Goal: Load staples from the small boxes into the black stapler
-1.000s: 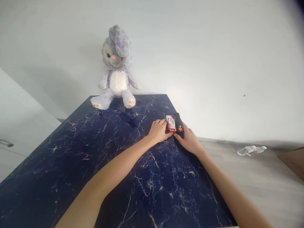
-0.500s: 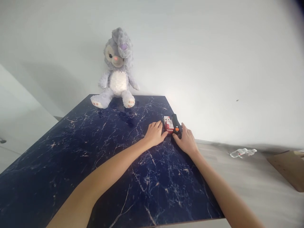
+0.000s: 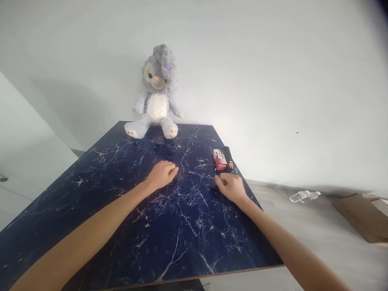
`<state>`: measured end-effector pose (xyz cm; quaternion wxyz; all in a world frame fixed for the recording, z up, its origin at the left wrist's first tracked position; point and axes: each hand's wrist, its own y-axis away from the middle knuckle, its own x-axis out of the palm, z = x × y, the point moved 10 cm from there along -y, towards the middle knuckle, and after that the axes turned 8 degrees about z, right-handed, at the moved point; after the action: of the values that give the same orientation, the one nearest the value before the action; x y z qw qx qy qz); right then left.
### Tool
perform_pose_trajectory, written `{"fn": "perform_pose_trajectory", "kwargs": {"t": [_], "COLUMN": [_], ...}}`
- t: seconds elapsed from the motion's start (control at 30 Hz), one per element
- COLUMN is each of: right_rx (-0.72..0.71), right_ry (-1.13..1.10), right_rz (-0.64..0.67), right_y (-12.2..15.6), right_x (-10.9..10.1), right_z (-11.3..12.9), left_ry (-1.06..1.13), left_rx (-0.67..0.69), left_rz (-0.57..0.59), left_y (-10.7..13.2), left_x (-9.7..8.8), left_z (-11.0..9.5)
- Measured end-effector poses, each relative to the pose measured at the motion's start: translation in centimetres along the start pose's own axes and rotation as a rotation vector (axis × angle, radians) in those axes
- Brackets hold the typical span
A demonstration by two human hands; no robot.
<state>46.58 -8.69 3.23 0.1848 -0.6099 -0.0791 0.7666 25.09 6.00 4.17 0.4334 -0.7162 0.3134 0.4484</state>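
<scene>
A small red and white box [image 3: 219, 159] lies near the right edge of the dark blue marble-patterned table [image 3: 127, 226]. A black stick-shaped device with an orange button [image 3: 228, 157] lies right beside the box. My right hand [image 3: 229, 186] rests on the table just in front of them, fingers loosely curled, holding nothing. My left hand [image 3: 162, 174] lies on the table further left, fingers bent and relaxed, empty.
A grey-purple plush rabbit [image 3: 157, 95] sits at the table's far edge against the white wall. On the floor to the right lie a crumpled plastic bottle [image 3: 303, 196] and a piece of cardboard [image 3: 360, 218].
Both hands have let go of the box and the black device and drawn back toward me; the left hand moved well to the left. The two objects stay by the table's right edge.
</scene>
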Motion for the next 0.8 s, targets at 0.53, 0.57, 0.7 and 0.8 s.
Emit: {"fn": "perform_pose_trajectory", "kwargs": {"t": [0.53, 0.57, 0.7, 0.8], "right_rx": [-0.209, -0.209, -0.219, -0.231], "right_ry": [0.007, 0.002, -0.009, -0.007], "right_rz": [0.290, 0.293, 0.298, 0.288], "right_y": [-6.9, -6.8, -6.8, -6.8], "right_x": [8.7, 8.7, 8.9, 9.0], "right_z": [14.7, 14.6, 14.6, 14.7], "left_ry": [-0.008, -0.008, -0.089, -0.146], "left_rx": [0.020, 0.017, -0.066, -0.154], "left_rz": [0.210, 0.218, 0.133, 0.065], "left_y": [2.7, 2.6, 2.4, 2.5], "left_x": [1.5, 1.5, 0.5, -0.1], "left_z": [0.3, 0.2, 0.8, 1.8]}}
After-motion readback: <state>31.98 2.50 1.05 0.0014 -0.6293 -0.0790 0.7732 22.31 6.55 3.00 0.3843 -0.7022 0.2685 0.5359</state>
